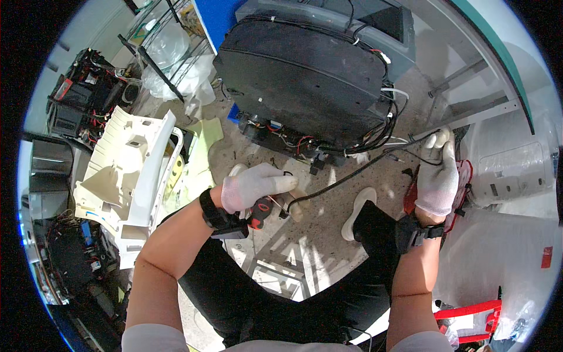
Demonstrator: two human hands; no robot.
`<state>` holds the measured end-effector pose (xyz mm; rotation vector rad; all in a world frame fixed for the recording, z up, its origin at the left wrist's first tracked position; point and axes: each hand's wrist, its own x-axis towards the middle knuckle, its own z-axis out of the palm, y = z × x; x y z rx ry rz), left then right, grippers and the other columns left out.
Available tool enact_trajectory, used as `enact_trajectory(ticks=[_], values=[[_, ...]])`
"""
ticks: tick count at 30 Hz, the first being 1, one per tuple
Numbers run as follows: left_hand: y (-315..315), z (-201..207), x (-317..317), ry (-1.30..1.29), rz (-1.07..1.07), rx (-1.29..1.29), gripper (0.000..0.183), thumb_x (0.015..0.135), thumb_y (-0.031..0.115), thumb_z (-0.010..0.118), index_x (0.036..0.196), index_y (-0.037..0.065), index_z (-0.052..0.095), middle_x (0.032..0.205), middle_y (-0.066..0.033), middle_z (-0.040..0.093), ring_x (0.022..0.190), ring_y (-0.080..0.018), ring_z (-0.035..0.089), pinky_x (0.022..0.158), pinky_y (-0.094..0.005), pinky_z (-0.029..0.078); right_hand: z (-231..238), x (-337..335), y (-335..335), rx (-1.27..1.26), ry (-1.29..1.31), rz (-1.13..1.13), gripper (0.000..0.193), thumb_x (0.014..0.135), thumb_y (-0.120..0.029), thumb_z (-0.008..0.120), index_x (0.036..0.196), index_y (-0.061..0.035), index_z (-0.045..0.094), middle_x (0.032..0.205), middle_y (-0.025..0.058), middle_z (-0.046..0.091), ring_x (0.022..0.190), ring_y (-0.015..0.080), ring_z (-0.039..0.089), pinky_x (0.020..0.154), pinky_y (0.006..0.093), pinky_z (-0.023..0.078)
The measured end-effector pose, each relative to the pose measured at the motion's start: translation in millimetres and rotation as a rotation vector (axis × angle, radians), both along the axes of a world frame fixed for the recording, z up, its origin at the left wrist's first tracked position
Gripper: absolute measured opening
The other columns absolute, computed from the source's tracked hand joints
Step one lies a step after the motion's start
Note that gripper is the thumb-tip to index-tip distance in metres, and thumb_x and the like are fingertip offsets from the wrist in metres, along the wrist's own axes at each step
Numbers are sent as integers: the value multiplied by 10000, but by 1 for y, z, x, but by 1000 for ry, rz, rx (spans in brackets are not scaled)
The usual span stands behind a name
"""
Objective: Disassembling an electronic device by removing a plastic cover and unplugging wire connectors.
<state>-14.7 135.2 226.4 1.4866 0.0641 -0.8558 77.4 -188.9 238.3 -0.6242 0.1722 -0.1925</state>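
My left hand (252, 186), in a white glove, is closed with its fingers curled forward. Below its palm shows a tool with a red-and-black handle (260, 213), its working end hidden. One end of a black cable (346, 176) curves in beside those fingers, where a thin white wire also shows. Toward the right the cable rises to my right hand (437, 173), likewise gloved, whose fingers are closed on it. Beyond both hands stands a large black-covered machine unit (305, 76), with a bundle of black wires (384, 132) along its right side.
Cream plastic housings (141, 141) stand at the left, with wired black units (88, 100) farther back. A wire rack (158, 67) holds plastic bags. At the right are a metal-framed table (481, 114), a red mesh item (463, 185) and plastic-wrapped panels (510, 170).
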Motion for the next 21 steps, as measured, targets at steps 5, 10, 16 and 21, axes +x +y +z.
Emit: enact_trajectory(ticks=[5,10,16,21], values=[[6,-2,0,-13,-56,14,425,886,416,503,962,39,685,713,1,649,571,-46,494,563,-210,404,-4,7,-10,-380,-214,-130,305,926,-44,454,1212,60,448,1207,153,502,1076,211,531,966,339,428],[-1,-1,-3,60,82,-209,446,901,353,465,924,-61,628,643,-120,615,428,-130,507,444,-259,413,-12,4,14,-1349,-102,-229,360,889,-98,523,1222,35,487,1158,136,564,1084,200,516,928,312,395],[-13,2,-6,219,411,-514,457,887,359,444,940,-68,599,561,-116,581,371,-146,462,395,-255,370,-18,-13,42,-2162,-128,-375,563,725,-242,706,1247,-142,519,1006,186,517,937,335,503,828,423,418],[-9,-3,0,190,343,-588,452,890,348,427,953,-67,595,568,-104,572,364,-150,436,388,-255,344,-7,-27,62,-2262,-201,-418,473,717,-196,706,1167,-127,576,976,164,524,937,327,500,811,414,418]])
